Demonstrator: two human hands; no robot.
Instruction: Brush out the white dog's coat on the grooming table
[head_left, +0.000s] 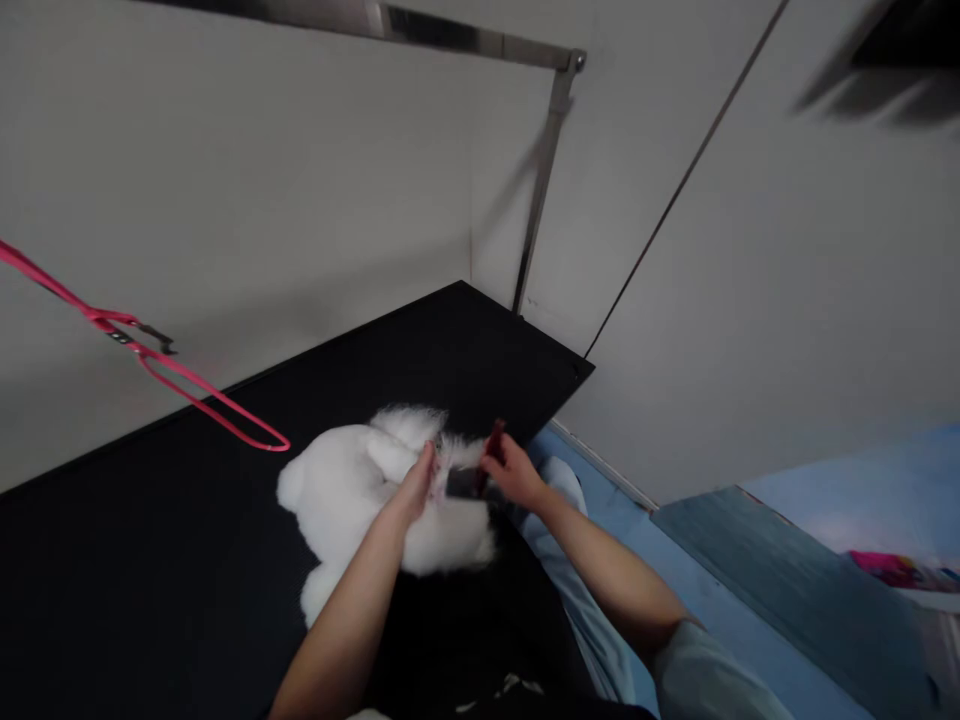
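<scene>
A fluffy white dog (pixel 341 490) lies on the black grooming table (pixel 150 560), close against my body. My left hand (pixel 420 485) is closed on the dog's fur near its right end, and parted fur with some pink skin shows beside the thumb. Which part of the dog is held, I cannot tell. In my right hand (pixel 517 472) is a dark red grooming tool (pixel 493 440), gripped upright just right of my left hand. Wisps of white fur stretch toward this tool. Blur hides whether it is a comb or a brush.
A pink loop leash (pixel 217 400) hangs over the table's left part. A metal bar frame (pixel 540 180) rises at the far corner along the pale walls. Blue floor (pixel 675 560) lies to the right, with a grey-blue panel (pixel 780 590) and a pink item (pixel 885 568).
</scene>
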